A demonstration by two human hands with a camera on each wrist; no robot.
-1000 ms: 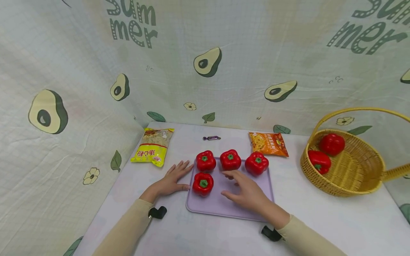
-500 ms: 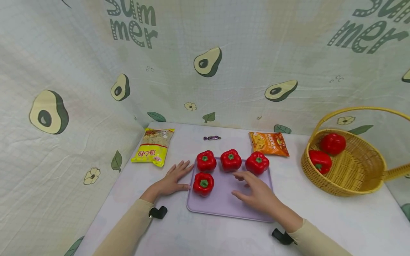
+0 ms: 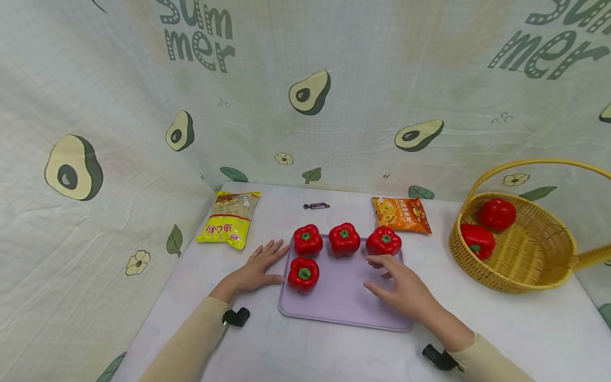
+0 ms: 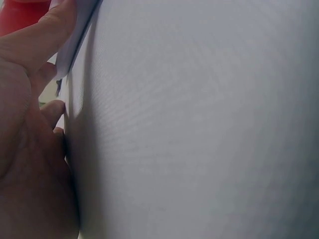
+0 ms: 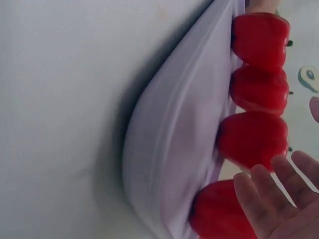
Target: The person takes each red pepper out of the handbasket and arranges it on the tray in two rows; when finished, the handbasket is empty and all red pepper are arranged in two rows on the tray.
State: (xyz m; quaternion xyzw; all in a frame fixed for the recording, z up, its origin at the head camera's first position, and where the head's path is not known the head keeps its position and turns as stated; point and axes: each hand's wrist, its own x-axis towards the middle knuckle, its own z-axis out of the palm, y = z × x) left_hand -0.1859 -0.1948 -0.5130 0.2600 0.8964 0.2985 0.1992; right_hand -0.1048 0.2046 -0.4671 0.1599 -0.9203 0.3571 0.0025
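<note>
Several red bell peppers with green stems are on a lilac tray [image 3: 334, 313]. Three line its far side: a left one [image 3: 307, 240], a middle one [image 3: 344, 239] and a right one [image 3: 383, 241]; another bell pepper [image 3: 303, 275] sits in front of the left one. My left hand [image 3: 255, 269] lies flat with spread fingers, its fingertips at the tray's left edge. Over the tray's right side, my right hand [image 3: 403, 289] has loosely bent fingers and thumb apart, nothing between them, just in front of the right pepper. The right wrist view shows its fingers [image 5: 271, 194] beside a pepper [image 5: 222, 211].
A yellow wicker basket [image 3: 515, 286] with a raised handle stands at the right, holding two red bell peppers [image 3: 496, 215]. Behind the tray lie a yellow pasta bag [image 3: 229, 218], a purple wrapped candy [image 3: 316, 206] and an orange snack bag [image 3: 402, 215]. Printed cloth walls [image 3: 353, 159] border the table.
My right hand has moved rightward across the tray, from near the middle pepper to in front of the right one, fingers still apart. The left hand and the peppers have stayed put.
</note>
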